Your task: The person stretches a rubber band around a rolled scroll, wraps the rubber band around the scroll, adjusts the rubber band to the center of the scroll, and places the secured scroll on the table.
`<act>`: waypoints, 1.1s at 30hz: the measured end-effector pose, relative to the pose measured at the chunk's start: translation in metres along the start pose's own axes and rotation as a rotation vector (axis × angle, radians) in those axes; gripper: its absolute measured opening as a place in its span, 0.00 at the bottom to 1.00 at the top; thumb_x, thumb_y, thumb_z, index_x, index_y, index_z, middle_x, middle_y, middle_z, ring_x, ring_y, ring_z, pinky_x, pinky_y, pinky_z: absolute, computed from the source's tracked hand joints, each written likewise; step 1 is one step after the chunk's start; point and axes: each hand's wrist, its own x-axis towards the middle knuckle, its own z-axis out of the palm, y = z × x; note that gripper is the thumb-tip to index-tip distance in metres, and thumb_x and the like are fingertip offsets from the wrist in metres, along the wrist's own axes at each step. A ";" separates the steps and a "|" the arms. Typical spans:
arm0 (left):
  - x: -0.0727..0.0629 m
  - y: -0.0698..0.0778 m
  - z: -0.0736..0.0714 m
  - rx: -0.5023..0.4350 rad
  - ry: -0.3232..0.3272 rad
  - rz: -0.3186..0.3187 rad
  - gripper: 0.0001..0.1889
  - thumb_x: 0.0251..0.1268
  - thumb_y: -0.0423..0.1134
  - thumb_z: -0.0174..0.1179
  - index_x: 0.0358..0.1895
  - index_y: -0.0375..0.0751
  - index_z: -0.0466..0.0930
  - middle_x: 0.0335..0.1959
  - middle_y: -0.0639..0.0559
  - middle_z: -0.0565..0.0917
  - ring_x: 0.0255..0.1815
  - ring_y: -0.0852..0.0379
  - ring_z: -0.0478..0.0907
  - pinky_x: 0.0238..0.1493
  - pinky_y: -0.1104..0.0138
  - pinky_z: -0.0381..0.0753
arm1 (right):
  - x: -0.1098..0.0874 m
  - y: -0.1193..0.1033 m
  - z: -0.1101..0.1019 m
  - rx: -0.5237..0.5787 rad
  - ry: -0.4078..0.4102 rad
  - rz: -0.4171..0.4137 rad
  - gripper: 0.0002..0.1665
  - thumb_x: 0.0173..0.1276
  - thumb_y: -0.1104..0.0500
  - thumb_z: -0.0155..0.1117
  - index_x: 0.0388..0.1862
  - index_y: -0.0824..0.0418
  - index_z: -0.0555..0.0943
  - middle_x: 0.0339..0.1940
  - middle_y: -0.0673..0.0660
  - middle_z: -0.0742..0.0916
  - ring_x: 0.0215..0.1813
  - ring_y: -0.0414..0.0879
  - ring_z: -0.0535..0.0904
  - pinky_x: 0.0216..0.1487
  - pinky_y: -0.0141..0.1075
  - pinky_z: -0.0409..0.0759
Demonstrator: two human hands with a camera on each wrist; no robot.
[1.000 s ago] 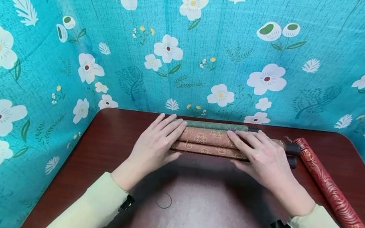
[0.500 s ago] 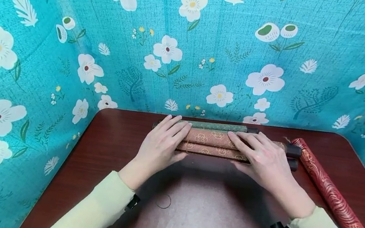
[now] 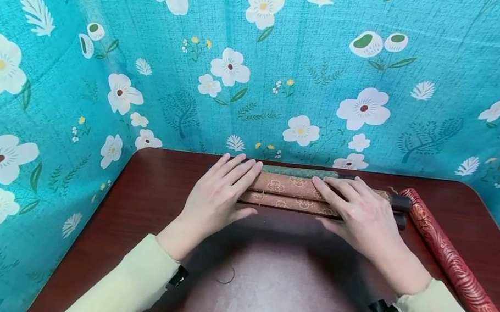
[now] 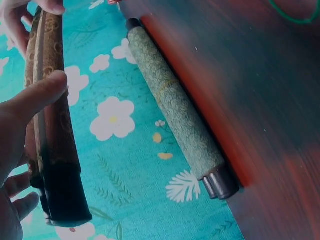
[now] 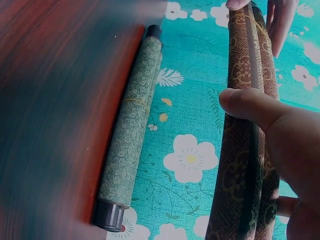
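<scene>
A brown scroll (image 3: 290,186) with gold flower patterns and black end knobs is held level by both hands near the far table edge; it looks like two rolls side by side. On its left part my left hand (image 3: 219,189) grips with fingers over the top and thumb (image 4: 47,92) on the near side. The right part is gripped likewise by my right hand (image 3: 362,215), whose thumb (image 5: 250,102) presses the near roll. Behind lies a green scroll (image 5: 132,125) with black ends and a yellow tie, partly hidden by the brown one in the head view.
A red scroll with gold swirls (image 3: 461,266) lies slanted along the right side of the dark red table (image 3: 146,204). A thin dark loop (image 3: 230,276) lies on the near tabletop. Blue flowered cloth (image 3: 286,62) hangs behind and to the left.
My left hand slid a little right along the brown scroll, then slightly back left. The brown scroll has risen slightly in the last half second. My right hand keeps its hold almost unmoved.
</scene>
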 end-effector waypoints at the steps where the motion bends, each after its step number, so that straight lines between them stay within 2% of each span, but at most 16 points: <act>1: -0.001 -0.001 -0.001 0.005 -0.003 -0.003 0.53 0.45 0.58 0.87 0.76 0.38 0.76 0.69 0.43 0.83 0.74 0.43 0.76 0.80 0.49 0.68 | 0.000 0.000 0.000 0.001 0.003 -0.004 0.53 0.47 0.51 0.89 0.75 0.55 0.79 0.59 0.61 0.88 0.49 0.61 0.84 0.31 0.56 0.85; 8: -0.003 0.001 0.000 0.018 -0.008 -0.001 0.48 0.48 0.52 0.87 0.73 0.36 0.77 0.68 0.42 0.84 0.73 0.41 0.78 0.79 0.50 0.69 | 0.001 -0.003 0.001 0.011 0.029 -0.023 0.52 0.47 0.51 0.90 0.74 0.55 0.80 0.58 0.62 0.88 0.48 0.62 0.84 0.29 0.57 0.84; 16: 0.004 0.005 0.000 0.025 -0.022 0.010 0.48 0.47 0.53 0.87 0.72 0.35 0.79 0.68 0.42 0.84 0.74 0.43 0.76 0.80 0.52 0.67 | 0.004 -0.006 0.000 0.004 0.040 -0.026 0.51 0.46 0.51 0.90 0.73 0.56 0.81 0.58 0.62 0.88 0.48 0.62 0.84 0.29 0.57 0.85; 22: 0.009 0.007 0.002 0.003 -0.004 -0.002 0.49 0.44 0.54 0.89 0.71 0.35 0.79 0.67 0.42 0.85 0.74 0.43 0.77 0.81 0.52 0.67 | 0.006 -0.008 -0.001 -0.002 0.044 -0.024 0.52 0.46 0.52 0.91 0.73 0.56 0.81 0.58 0.62 0.88 0.47 0.62 0.84 0.29 0.56 0.85; 26: 0.013 0.011 0.003 0.003 0.007 0.014 0.49 0.45 0.56 0.88 0.71 0.36 0.80 0.66 0.43 0.85 0.73 0.43 0.78 0.80 0.52 0.67 | 0.008 -0.010 0.000 0.002 0.048 -0.024 0.52 0.45 0.52 0.91 0.73 0.56 0.82 0.57 0.62 0.88 0.48 0.62 0.84 0.29 0.56 0.86; 33: 0.011 0.011 0.003 0.020 0.026 0.009 0.53 0.45 0.62 0.86 0.74 0.38 0.77 0.67 0.44 0.84 0.73 0.45 0.78 0.80 0.51 0.68 | 0.008 -0.008 0.001 0.000 0.043 -0.014 0.53 0.45 0.51 0.92 0.73 0.54 0.81 0.58 0.61 0.88 0.46 0.61 0.84 0.26 0.54 0.84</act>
